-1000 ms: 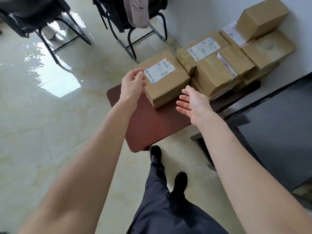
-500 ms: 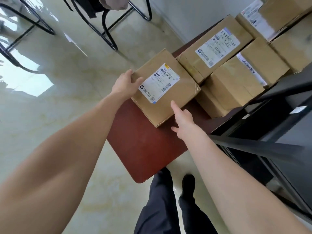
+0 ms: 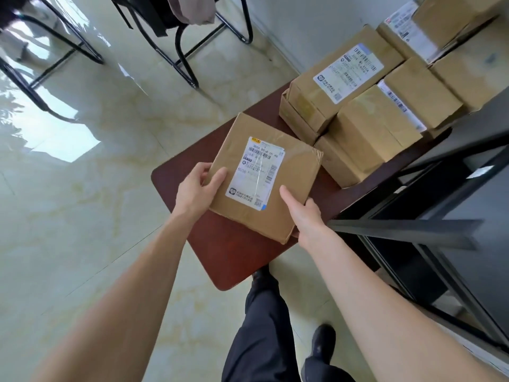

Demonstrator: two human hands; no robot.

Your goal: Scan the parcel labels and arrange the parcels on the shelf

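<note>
Left hand (image 3: 197,192) gripping the near-left edge of a flat brown parcel (image 3: 286,188), right hand (image 3: 301,213) pinching its near-right corner, parcel held over the dark red table (image 3: 190,177), label (image 3: 254,172) facing up, stacked parcels (image 3: 366,128) at two o'clock, black shelf (image 3: 429,227) at three o'clock.

Glossy cream marble-look floor (image 3: 82,216), bright window reflection on it at left. Plain pale wall (image 3: 316,26) at back. Two black metal-frame chairs (image 3: 179,37) at top, fabric draped over one. Low reddish-brown table (image 3: 220,252) centre, dark metal shelving frame (image 3: 413,230) at right.
</note>
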